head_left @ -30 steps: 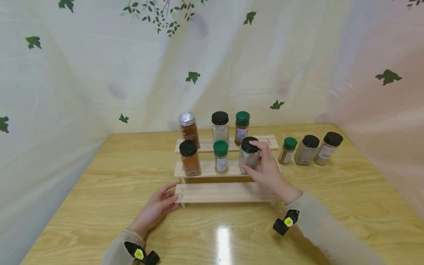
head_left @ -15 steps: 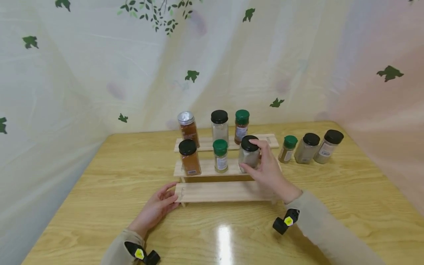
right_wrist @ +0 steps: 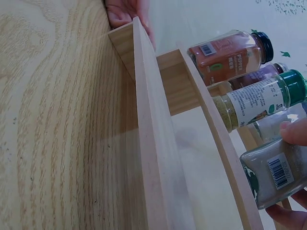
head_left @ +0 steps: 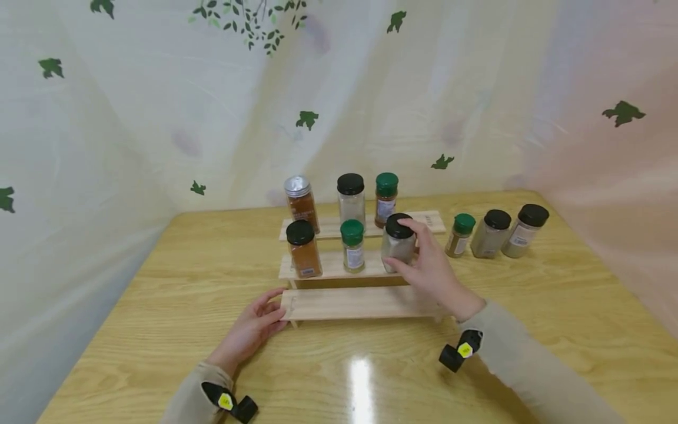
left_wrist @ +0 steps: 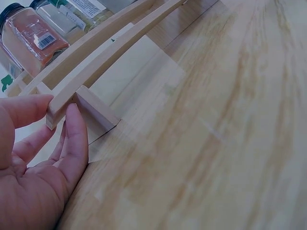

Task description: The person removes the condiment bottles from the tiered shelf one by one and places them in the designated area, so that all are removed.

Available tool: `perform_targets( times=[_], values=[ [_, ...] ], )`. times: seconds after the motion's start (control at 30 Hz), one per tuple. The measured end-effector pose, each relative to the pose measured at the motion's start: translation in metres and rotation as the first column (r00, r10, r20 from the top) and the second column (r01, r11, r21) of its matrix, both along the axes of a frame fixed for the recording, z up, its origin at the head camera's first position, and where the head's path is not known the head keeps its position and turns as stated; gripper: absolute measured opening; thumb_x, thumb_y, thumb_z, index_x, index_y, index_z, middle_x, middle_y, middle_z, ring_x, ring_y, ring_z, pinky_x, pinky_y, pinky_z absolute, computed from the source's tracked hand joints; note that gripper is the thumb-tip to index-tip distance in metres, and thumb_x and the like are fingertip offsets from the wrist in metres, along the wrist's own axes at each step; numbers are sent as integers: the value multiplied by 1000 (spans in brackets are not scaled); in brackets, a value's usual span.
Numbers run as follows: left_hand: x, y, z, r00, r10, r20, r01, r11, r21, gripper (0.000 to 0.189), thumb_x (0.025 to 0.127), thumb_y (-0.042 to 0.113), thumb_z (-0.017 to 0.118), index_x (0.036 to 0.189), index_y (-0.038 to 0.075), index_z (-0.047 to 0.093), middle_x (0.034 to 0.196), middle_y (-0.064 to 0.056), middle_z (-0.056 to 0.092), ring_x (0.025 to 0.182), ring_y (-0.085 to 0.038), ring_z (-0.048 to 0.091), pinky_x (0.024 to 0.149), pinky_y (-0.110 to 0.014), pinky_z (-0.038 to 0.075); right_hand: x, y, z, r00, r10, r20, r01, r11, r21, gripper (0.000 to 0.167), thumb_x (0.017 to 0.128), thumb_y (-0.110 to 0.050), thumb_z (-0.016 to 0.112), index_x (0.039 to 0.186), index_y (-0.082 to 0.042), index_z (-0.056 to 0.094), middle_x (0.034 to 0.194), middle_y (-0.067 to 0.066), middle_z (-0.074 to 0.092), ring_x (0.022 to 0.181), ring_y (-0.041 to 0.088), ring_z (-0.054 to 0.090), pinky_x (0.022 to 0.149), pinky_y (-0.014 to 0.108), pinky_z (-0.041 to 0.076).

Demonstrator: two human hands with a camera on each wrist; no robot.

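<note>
Jar of grey powder (head_left: pixel 396 247) clasped by the right hand (head_left: pixel 433 271), wooden rack (head_left: pixel 360 303) pinched by the left hand (head_left: pixel 251 333)

The right hand's fingers are curled round the jar, with one fingertip laid over its black lid (head_left: pixel 398 226) and the thumb low on its near side. Just below the grip, a barcode (right_wrist: pixel 279 171) shows, with characters too small to read. The jar is upright at the right end of the middle tier (head_left: pixel 373 265); whether its base bears on the board I cannot tell.

The left hand's fingers and thumb are clamped on the left end of the bottom tier.

Just left of the right thumb is a small green-lidded jar (head_left: pixel 354 253), its label (right_wrist: pixel 259 100) packed with fine illegible print. Further left, above the left hand, a black-lidded jar of orange powder (head_left: pixel 305 259) reads "PEPPER" in the right wrist view, with a barcode of its own.

Beyond the right fingertips, the top tier (head_left: pixel 328 227) bears three jars: silver-lidded (head_left: pixel 303 212), its printing unreadable; black-lidded with pale contents (head_left: pixel 352 206); green-lidded with a pale label (head_left: pixel 385 209).

Right of the right hand, three more jars (head_left: pixel 491 235) stand on the table (head_left: pixel 529 324), the outermost with a white barcoded label (head_left: pixel 521 237). Farthest out hangs a leaf-printed backdrop (head_left: pixel 371 82).
</note>
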State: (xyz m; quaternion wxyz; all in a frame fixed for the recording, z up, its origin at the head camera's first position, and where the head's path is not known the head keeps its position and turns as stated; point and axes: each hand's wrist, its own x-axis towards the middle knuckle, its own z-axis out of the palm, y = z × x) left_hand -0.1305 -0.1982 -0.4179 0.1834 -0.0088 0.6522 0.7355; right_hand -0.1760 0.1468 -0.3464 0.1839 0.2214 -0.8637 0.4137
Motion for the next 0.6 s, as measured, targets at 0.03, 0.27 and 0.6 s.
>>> perform_targets(
  times=[0.03, 0.27, 0.6],
  values=[
    [0, 0, 0, 1000, -2, -2, 2, 1000, 1, 60, 96, 5, 51, 146, -1, 20, 106, -1, 48, 93, -6, 56, 85, -21, 51, 0, 0, 0, 1000, -2, 7, 2, 1000, -4, 75, 77, -4, 77, 135, -10, 30, 135, 25, 42, 120, 41, 48, 84, 58, 51],
    [2, -1, -2, 1000, -11, -7, 11, 1000, 4, 62, 96, 6, 52, 147, -2, 18, 107, -1, 48, 93, -6, 56, 85, -20, 51, 7, 9, 0, 1000, -12, -8, 12, 1000, -12, 74, 75, 1, 77, 133, -6, 31, 133, 28, 44, 119, 44, 47, 80, 60, 51],
    [0, 1, -1, 1000, 4, 2, -4, 1000, 14, 60, 96, 4, 51, 146, -2, 19, 106, -1, 51, 93, -7, 57, 84, -20, 52, 17, 36, 0, 995, -1, -97, -2, 1000, -30, 76, 69, 11, 77, 129, 1, 32, 126, 31, 44, 112, 45, 51, 77, 59, 51]
  ],
)
